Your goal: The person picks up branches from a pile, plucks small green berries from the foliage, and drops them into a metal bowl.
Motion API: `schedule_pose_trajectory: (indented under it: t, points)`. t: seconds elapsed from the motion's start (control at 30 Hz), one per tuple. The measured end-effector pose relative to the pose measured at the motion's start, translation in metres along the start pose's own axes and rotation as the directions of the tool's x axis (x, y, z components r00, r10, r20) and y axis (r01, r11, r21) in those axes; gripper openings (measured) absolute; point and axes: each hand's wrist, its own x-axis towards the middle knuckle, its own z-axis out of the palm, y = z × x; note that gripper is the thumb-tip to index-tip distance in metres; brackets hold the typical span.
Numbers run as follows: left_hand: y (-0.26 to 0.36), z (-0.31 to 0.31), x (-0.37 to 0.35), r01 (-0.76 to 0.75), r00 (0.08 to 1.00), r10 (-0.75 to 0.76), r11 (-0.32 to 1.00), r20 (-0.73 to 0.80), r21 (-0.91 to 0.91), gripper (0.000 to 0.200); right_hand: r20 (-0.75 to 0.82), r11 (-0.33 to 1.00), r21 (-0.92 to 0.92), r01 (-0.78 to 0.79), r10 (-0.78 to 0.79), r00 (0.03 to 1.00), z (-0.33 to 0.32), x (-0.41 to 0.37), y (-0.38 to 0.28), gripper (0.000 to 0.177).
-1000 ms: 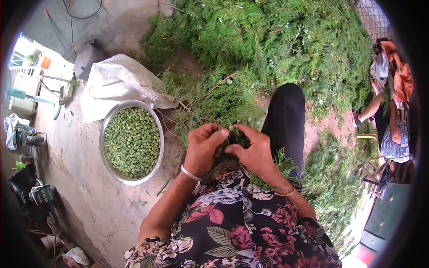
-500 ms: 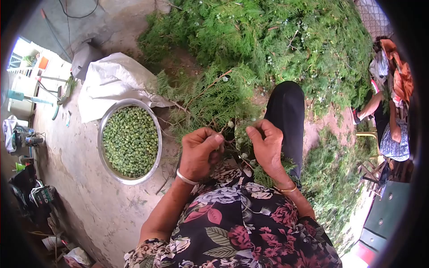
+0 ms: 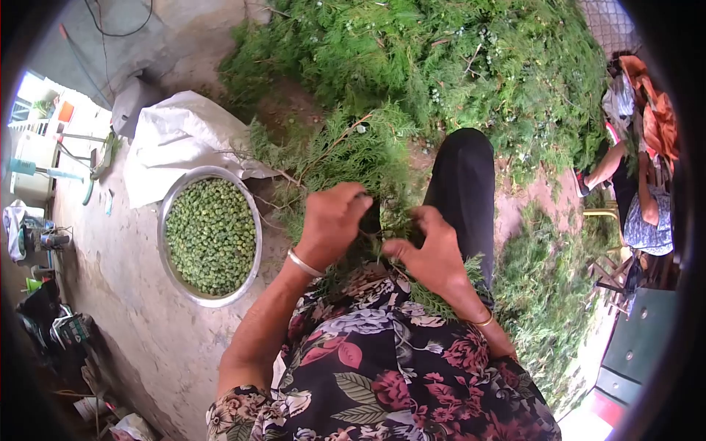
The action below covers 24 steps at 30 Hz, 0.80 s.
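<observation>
My left hand (image 3: 332, 226), with a white bracelet at the wrist, is closed above my lap, its fingertips curled inward. What those fingers hold, if anything, is hidden. To its right is my right hand (image 3: 434, 257), thumb and forefinger apart, beside a green conifer sprig (image 3: 397, 217). Thin stems run between the two hands, partly covered by them. Beyond my hands lies a leafy branch (image 3: 331, 158) with a brown stem. On the left, a round metal basin (image 3: 163, 246) is filled with small green cones (image 3: 209, 239).
A large heap of conifer branches (image 3: 412, 66) spreads ahead. A white sack (image 3: 176, 136) lies behind the basin. More cut greenery (image 3: 544, 294) covers the ground at right, near a seated person (image 3: 647, 213). My raised knee (image 3: 463, 169) is right of the branch.
My left hand has risen slightly and turned its knuckles upward. My right hand has shifted left and down, its thumb now pointing left toward the stems.
</observation>
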Motion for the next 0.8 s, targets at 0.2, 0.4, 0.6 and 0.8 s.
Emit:
schedule_pose_trajectory:
  t: [0.2, 0.4, 0.6, 0.8]
  points:
    - [-0.002, -0.008, -0.001, 0.498, 0.744, -0.626, 0.288, 0.233, -0.818, 0.018, 0.208, 0.979, 0.176, -0.104, 0.067, 0.976, -0.008, 0.004, 0.007, 0.038]
    - [-0.019, -0.011, -0.002, 0.353, 0.647, -0.664, -0.175, 0.374, -0.919, 0.015, 0.123, 0.981, 0.194, -0.025, 0.001, 0.992, 0.003, 0.003, 0.022, 0.027]
    - [0.002, -0.014, -0.016, 0.358, 0.77, -0.403, -0.37, 0.495, -0.857, 0.017, 0.139, 0.994, 0.107, -0.016, 0.001, 0.99, 0.0, 0.003, 0.019, 0.025]
    - [0.015, -0.003, -0.022, 0.399, 0.805, -0.291, -0.378, 0.516, -0.836, 0.021, -0.183, 0.941, 0.119, 0.317, -0.293, 0.938, -0.008, 0.005, -0.004, 0.036]
